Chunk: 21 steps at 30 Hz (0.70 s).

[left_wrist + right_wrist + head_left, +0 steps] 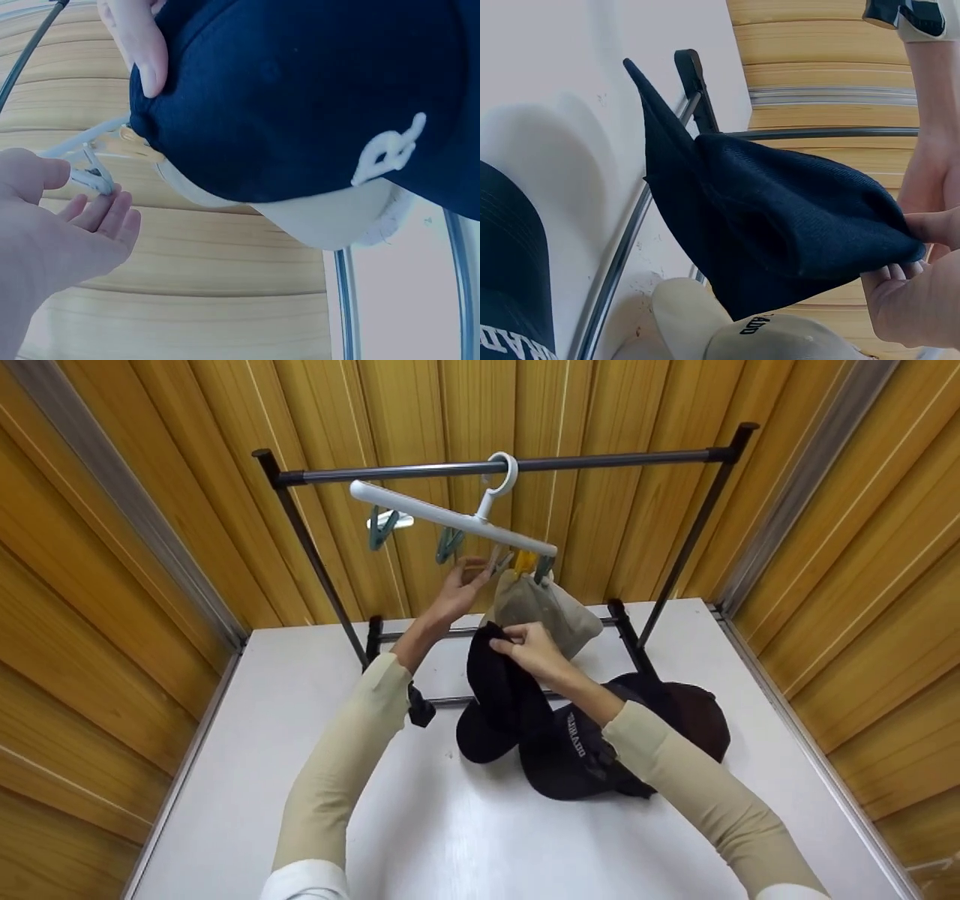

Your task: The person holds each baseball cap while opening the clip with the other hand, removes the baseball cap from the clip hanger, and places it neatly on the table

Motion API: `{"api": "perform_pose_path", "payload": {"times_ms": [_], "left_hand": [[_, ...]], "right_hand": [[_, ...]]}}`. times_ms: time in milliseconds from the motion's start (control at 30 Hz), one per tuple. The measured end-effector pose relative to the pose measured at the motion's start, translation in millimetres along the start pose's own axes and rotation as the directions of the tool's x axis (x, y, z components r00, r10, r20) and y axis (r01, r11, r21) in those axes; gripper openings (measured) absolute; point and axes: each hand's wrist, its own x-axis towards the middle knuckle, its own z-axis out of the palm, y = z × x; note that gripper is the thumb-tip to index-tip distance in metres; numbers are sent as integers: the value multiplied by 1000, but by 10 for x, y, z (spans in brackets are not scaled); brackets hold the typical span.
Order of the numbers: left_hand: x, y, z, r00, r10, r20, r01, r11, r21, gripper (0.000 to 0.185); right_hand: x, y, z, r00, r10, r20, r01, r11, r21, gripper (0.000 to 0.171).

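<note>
A white hanger (420,508) hangs tilted from the rack's rail, its right end lower. My left hand (461,589) is just under the bar and pinches a pale clothes clip (94,176) between thumb and fingers. My right hand (536,649) pinches a dark baseball cap (499,682) by the top of its crown, so the cap hangs brim down. White stitching (390,150) marks this cap in the left wrist view. Behind it a beige cap (555,615) hangs at the hanger's right end, by a yellow clip (525,561) and a dark green clip (544,570).
More green clips (382,529) hang along the left part of the bar. On the white tabletop (427,840), a black lettered cap (559,765) and a dark brown cap (697,716) lie at the right, partly behind my right forearm. The rack's rail (615,461) spans between two posts before wood-panelled walls.
</note>
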Motion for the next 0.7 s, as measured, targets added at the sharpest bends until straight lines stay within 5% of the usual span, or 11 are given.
{"api": "perform_pose_path", "payload": {"times_ms": [167,433,700], "left_hand": [[-59,-62,-112,1000,14,5,-15,999,33,41],[-144,-189,-262,997,10,-75,-5,998,57,39],[-198,-284,-260,993,54,-109,-25,967,253,34]], "right_hand": [[5,10,35,1000,20,-15,-20,1000,7,30],[27,-55,127,1000,21,-23,-21,999,28,31],[-61,-82,11,999,22,-43,-22,1000,-21,30]]}}
